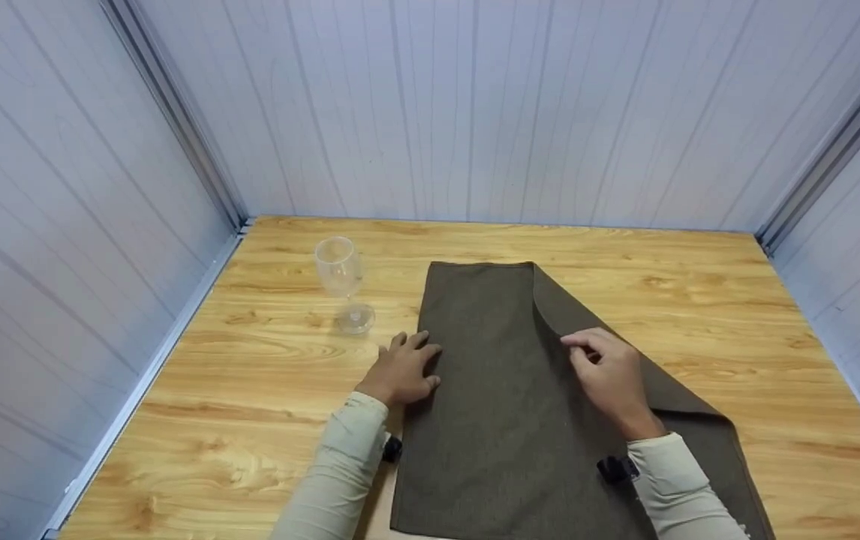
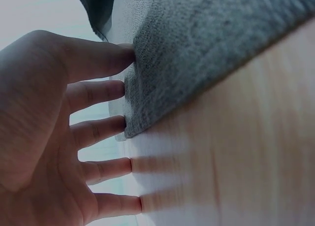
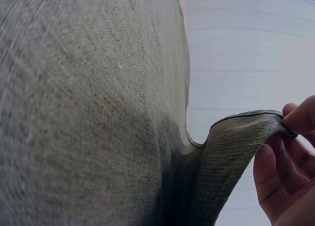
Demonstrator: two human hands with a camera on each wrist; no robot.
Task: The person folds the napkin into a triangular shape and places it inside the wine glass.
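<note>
Cloth (image 1: 482, 405): dark, spread on the worktop (image 1: 250, 420), far right corner folded back, lifted.
Left hand (image 1: 400, 370): grip wide, fingers spread, thumb and some fingertips on the cloth's left edge.
Right hand (image 1: 614, 377): grip narrow, thumb and fingers pinching the cloth's lifted corner.
Glass (image 1: 339, 271): clear, stemmed, upright, left of the cloth, beyond the left hand.

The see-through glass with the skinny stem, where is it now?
In the head view, the clear stemmed glass stands on the left part of the wooden table, beyond the left hand and left of the dark cloth.
</note>
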